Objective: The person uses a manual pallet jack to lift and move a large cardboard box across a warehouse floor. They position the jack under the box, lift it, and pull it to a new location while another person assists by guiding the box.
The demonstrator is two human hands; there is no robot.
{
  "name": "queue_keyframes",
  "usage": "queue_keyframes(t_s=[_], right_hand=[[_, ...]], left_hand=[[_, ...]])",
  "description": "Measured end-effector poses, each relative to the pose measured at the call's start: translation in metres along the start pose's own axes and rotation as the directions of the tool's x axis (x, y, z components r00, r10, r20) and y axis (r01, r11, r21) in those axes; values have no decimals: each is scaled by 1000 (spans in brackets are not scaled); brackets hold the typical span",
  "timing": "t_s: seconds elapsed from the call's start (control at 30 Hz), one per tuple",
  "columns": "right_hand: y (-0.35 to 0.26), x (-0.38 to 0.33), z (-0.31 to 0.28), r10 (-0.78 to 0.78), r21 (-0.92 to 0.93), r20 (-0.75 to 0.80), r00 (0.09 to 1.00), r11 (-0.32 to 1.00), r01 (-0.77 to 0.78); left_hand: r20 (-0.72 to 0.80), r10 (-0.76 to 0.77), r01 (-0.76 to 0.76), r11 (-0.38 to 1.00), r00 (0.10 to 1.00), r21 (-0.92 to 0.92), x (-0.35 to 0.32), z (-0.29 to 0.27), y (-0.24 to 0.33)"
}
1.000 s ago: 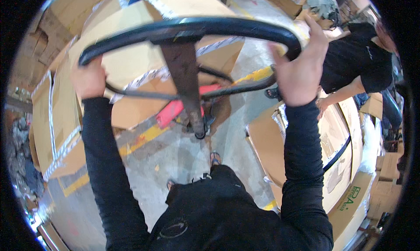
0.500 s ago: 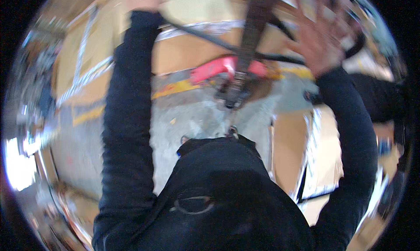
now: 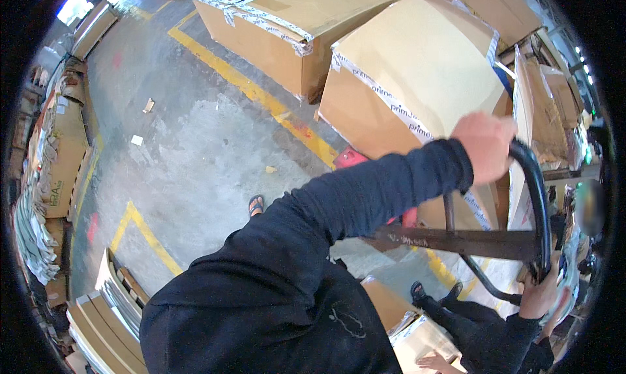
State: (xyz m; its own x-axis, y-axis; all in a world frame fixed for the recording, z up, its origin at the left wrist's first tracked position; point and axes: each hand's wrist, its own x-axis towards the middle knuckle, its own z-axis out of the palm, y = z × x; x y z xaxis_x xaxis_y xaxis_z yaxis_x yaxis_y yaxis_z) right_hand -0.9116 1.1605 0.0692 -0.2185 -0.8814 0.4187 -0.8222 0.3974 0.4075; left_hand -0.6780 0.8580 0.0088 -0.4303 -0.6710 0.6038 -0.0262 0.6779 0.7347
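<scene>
A black loop handle [image 3: 538, 198] on a dark, flat shaft [image 3: 469, 242] stands at the right, apparently part of a pallet truck. Red parts [image 3: 350, 158] of it show low down, partly behind my left sleeve. Reaching across to the right, my left hand [image 3: 484, 146] is closed around the handle's far upper end. On the near lower corner of the same loop, my right hand [image 3: 541, 290] is wrapped, its fingers partly hidden by the bar.
Large taped cardboard boxes [image 3: 417, 68] stand ahead, just beyond the handle. A person in dark trousers [image 3: 456, 318] is at the lower right by a smaller box [image 3: 424, 341]. Flattened cardboard [image 3: 104, 328] lies at the lower left. Yellow lines [image 3: 235, 81] cross the concrete floor.
My view has turned, and the handle now lies to the right instead of ahead. Both hands were raised, the right with spread fingers; now both grip the handle.
</scene>
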Motion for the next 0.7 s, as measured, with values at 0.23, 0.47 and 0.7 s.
queue_keyframes(t_s=[0.23,0.47,0.7], right_hand=[[13,2,1,124,18,47,991,992,-125],[-5,25,-4,28,80,15,999,996,-30],[-20,31,-26,-3,49,43,999,999,1]], left_hand=[[-18,58,-59,995,998,-86,-6,18,1],[21,-28,30,991,999,-134,15,20,-5],[66,-74,81,990,995,-114,9,14,0]])
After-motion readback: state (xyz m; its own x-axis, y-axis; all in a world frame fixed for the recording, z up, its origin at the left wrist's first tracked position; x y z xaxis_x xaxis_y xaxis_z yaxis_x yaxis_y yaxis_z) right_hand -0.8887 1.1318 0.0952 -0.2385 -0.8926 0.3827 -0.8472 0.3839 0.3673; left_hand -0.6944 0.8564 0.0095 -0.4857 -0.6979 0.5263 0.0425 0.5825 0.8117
